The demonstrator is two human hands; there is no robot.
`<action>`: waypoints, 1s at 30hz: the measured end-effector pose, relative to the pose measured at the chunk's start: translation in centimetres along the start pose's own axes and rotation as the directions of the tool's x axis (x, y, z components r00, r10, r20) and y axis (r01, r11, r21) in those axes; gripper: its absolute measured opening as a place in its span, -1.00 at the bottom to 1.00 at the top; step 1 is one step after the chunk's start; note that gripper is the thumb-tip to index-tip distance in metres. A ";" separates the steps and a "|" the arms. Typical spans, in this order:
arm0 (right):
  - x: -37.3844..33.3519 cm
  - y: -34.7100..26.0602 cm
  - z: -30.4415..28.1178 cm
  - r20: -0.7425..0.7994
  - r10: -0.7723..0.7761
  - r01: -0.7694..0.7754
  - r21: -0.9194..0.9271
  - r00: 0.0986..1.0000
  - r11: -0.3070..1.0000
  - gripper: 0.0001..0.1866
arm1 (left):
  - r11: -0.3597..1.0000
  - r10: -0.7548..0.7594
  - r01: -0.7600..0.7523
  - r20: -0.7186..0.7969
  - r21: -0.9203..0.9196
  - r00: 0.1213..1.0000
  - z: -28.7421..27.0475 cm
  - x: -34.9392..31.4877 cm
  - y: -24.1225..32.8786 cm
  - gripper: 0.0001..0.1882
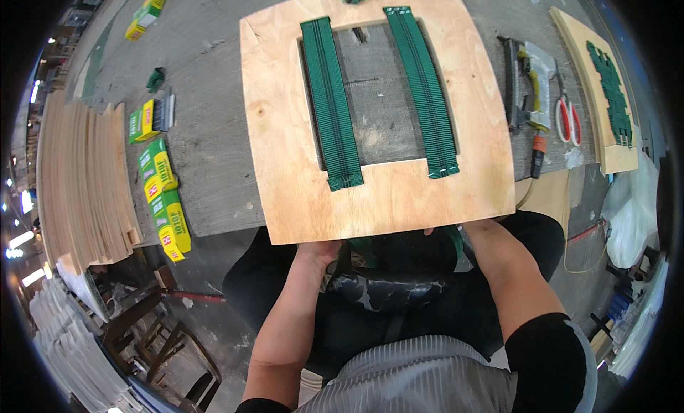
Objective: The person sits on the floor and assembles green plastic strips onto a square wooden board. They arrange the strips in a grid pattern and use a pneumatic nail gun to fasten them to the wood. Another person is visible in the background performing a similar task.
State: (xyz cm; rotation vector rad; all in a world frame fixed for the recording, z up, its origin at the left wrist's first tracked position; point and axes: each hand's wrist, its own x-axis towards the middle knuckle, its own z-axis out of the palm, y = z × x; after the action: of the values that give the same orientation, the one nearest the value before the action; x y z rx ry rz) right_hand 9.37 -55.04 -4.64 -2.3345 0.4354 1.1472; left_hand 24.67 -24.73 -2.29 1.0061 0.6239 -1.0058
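Forward of left hand [319, 252] and right hand [482, 229], wooden panel [385, 208] is seen, green straps [335, 110] pointing away; fingers' hidden grip cannot be told.

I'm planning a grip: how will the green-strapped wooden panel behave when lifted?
The wooden panel is probably stiff, being flat board, and likely light for its size, being cut out inside. Its green webbing straps probably flex, looking woven.

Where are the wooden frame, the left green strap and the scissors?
Frame [392, 203]: head view, bare wood on its near side.
Left strap [333, 103]: head view, middle of its length.
Scissors [569, 115]: head view, handles.
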 end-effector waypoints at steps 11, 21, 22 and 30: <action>4.5 1.7 2.4 -0.152 -0.070 0.068 -0.020 0.986 0.998 -0.33 | 0.986 -0.150 0.158 -0.147 0.045 0.978 -1.5 -1.4 -3.3 -0.54; 5.3 1.4 4.5 -0.271 -0.112 0.114 -0.008 0.956 0.993 -0.36 | 0.957 -0.064 0.128 -0.243 0.260 0.968 0.5 0.7 -3.8 -0.55; 5.3 1.4 4.4 -0.284 -0.118 0.119 -0.011 0.952 0.993 -0.36 | 0.956 -0.055 0.121 -0.243 0.267 0.969 0.7 0.8 -3.9 -0.55; 5.7 1.0 4.7 -0.320 -0.132 0.139 -0.002 0.938 0.990 -0.38 | 0.938 0.003 0.077 -0.232 0.338 0.973 2.0 1.4 -3.3 -0.55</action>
State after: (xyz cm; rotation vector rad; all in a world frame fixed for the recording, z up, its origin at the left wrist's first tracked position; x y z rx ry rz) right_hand 9.20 -53.61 -11.94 -2.4962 0.3885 0.6974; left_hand 22.29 -27.65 -3.85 1.4412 0.6709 -1.0629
